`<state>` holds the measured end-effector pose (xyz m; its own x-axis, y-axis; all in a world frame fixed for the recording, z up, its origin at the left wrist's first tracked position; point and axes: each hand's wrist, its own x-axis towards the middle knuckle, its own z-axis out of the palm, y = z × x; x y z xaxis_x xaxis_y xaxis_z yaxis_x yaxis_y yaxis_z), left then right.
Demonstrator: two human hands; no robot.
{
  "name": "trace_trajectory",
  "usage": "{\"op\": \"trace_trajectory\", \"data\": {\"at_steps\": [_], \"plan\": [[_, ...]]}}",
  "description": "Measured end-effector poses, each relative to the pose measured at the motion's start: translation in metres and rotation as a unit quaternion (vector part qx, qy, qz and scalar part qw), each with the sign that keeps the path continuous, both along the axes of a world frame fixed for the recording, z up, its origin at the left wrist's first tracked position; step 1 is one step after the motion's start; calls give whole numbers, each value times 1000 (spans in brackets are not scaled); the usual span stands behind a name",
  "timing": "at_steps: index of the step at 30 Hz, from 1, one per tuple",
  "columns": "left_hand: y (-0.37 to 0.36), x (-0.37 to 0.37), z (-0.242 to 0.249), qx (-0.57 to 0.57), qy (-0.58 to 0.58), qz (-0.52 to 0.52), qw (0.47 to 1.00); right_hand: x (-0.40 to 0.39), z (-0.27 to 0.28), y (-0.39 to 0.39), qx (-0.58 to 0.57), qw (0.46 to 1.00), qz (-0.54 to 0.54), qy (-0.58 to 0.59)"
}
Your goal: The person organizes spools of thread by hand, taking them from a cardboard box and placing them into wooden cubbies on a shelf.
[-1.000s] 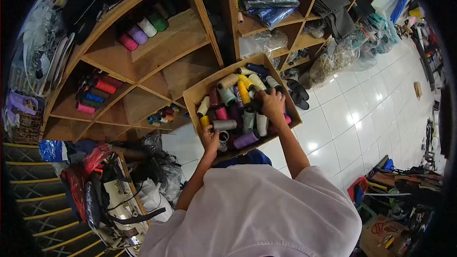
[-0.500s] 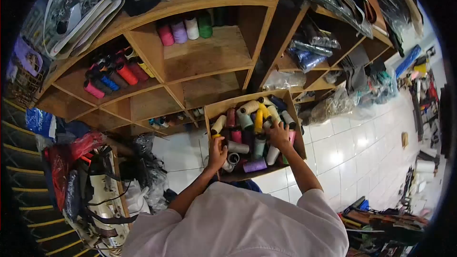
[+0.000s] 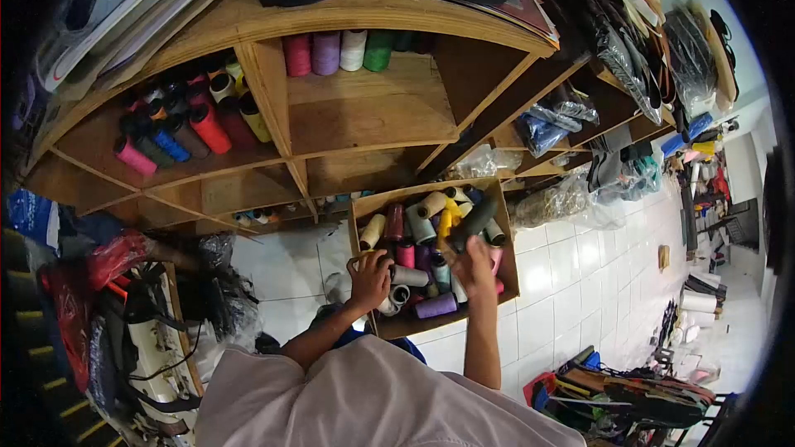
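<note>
A brown open box (image 3: pixel 434 324) holds several thread spools lying and standing in many colours. In my right hand (image 3: pixel 474 269) is a dark green thread spool (image 3: pixel 478 222), raised over the right side of the box and slightly blurred. My left hand (image 3: pixel 370 283) is closed over the box's left wall, its fingers curled at the rim. Right beside it lies a grey spool (image 3: pixel 409 276). Toward the near wall rests a purple spool (image 3: pixel 436 306). Yellow thread (image 3: pixel 448 219) and a cream spool (image 3: pixel 431 204) sit at the far end.
Behind the box stands a wooden shelf unit (image 3: pixel 364 149). Pink, purple, white and green spools (image 3: pixel 352 50) line one compartment; a pile of spools (image 3: pixel 186 128) fills another. White tiled floor (image 3: pixel 571 281) extends right. Plastic-wrapped items (image 3: pixel 563 194) lie beside the shelf, and a machine (image 3: pixel 157 356) stands left.
My right hand has lifted a dark green spool up from among the others. My left hand has shifted along the box's left wall. The camera view has moved slightly.
</note>
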<state>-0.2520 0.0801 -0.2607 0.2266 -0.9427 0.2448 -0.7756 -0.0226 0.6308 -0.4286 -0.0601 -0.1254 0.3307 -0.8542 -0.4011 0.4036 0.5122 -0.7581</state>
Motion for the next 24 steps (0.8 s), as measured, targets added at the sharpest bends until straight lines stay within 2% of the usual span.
{"op": "trace_trajectory", "data": {"at_steps": [1,3,4,6,7,8,9,10,12,13,15,16,17,20,22,23,24], "plan": [[0,2,1,-4,-11,-8,1000,20,-2,12,43,993,48,-95],[-1,3,-1,-4,-33,-5,999,75,34,17,-22,995,64,-79],[-1,3,-4,-11,-29,-6,1000,90,33,0,-81,992,96,5],[0,2,-12,1,-23,-7,1000,128,61,-37,-217,954,88,189],[0,4,-3,4,-17,-13,1000,148,72,-63,-326,915,73,226],[-1,4,-2,6,-15,-15,1000,163,80,-95,-467,820,59,326],[-2,4,-3,7,-14,-16,1000,180,81,-123,-562,750,-19,347],[-1,4,-9,3,-18,-20,1000,195,87,-146,-570,752,-6,331],[-1,4,-5,11,-18,-24,1000,220,72,-197,-528,726,1,441],[-3,5,-3,4,-25,-24,999,230,72,-209,-528,728,-8,437],[-2,5,-2,10,-8,-26,1000,247,72,-233,-507,693,2,512],[-2,6,-3,9,-6,-28,1000,253,68,-244,-569,682,-28,459],[-2,6,-5,10,-1,-29,1000,257,61,-253,-568,682,-31,459],[-3,6,-4,5,9,-30,1000,266,68,-241,-507,737,-12,446],[-4,5,-2,18,4,-29,999,267,54,-250,-517,730,-13,447],[-6,6,-2,21,41,-37,998,269,46,-259,-533,722,-15,440],[-6,4,-2,16,27,-32,999,271,27,-274,-550,702,-32,451]]}}
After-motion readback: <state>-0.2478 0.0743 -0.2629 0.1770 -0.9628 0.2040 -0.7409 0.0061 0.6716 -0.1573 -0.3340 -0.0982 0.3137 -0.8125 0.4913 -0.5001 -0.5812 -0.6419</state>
